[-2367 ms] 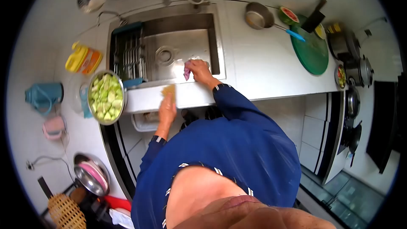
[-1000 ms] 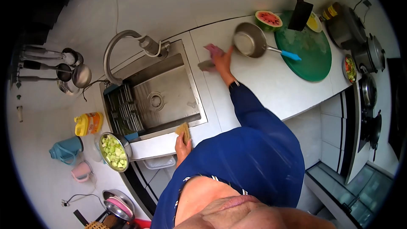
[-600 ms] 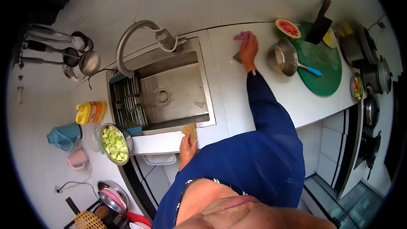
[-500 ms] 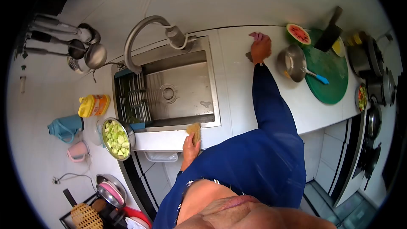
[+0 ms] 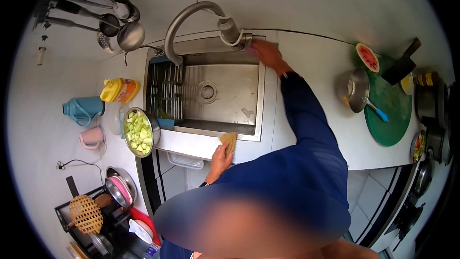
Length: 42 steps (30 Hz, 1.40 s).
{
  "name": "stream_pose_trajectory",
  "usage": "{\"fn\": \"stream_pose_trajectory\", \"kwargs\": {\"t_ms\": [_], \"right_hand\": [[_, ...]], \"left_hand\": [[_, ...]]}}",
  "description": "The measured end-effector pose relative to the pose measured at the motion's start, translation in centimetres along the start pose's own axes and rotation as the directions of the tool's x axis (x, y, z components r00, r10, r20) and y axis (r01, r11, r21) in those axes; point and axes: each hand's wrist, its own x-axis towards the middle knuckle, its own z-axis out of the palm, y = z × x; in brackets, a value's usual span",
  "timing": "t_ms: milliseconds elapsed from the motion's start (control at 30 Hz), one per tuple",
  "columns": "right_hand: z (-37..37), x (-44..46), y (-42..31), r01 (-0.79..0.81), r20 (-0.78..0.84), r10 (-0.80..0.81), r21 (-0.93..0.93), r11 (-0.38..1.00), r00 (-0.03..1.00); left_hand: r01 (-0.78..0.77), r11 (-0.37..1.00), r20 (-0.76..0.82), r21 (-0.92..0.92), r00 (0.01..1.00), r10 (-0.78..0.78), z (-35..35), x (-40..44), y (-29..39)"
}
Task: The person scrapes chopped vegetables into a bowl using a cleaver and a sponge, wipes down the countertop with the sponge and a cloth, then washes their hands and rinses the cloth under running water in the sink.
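Observation:
My right hand (image 5: pixel 269 55) is closed at the sink's back right corner, beside the faucet base, and blurred by motion. A bit of pink cloth (image 5: pixel 251 50) shows at its fingers. At the counter's front edge, my left hand (image 5: pixel 222 159) grips a yellow-brown sponge (image 5: pixel 229 140), just below the sink's front rim. Between my hands lies the steel sink (image 5: pixel 225 98), with a rack (image 5: pixel 165 93) across its left side. The curved faucet (image 5: pixel 189 12) arches over it.
Left of the sink are a bowl of cut green pieces (image 5: pixel 140 133), a yellow jug (image 5: pixel 120 90) and a blue kettle (image 5: pixel 85 110). On the right stand a steel saucepan (image 5: pixel 357 90), a green cutting board (image 5: pixel 390 124), a cleaver (image 5: pixel 401 66) and half a watermelon (image 5: pixel 368 57).
My right hand has moved left with the pink cloth, from the counter beside the saucepan to the faucet base. The left hand stays by the sink's front rim. The camera view has shifted.

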Motion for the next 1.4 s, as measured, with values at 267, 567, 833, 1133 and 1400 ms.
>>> {"fn": "stream_pose_trajectory", "kwargs": {"t_ms": [267, 567, 833, 1133, 1400], "right_hand": [[-3.5, -11.0, -16.5, -0.245, 0.165, 0.212, 0.220, 0.944, 0.963], [5.2, -7.1, -25.4, -0.454, 0.179, 0.451, 0.631, 0.629, 0.874], [5.9, -7.2, -18.2, -0.453, 0.055, 0.470, 0.387, 0.803, 0.881], [-2.4, -10.1, -17.6, -0.176, 0.342, 0.796, 0.940, -0.293, 0.499], [-11.1, -10.0, -23.9, 0.052, 0.132, 0.907, 0.985, -0.166, 0.401]], "left_hand": [[-0.009, 1.000, -0.008, 0.012, 1.000, 0.009, -0.4, 0.0, 0.1], [-0.045, 0.997, -0.057, -0.067, 0.998, 0.041, -1.6, -0.7, -0.9], [0.084, 0.952, -0.114, -0.293, 0.986, -0.122, -4.8, -0.3, -3.9], [-0.181, 0.949, -0.150, -0.257, 0.978, 0.146, -7.8, 2.5, -5.0], [0.061, 0.715, 0.316, -0.696, 0.920, 0.230, -2.5, 8.8, 1.5]]}}
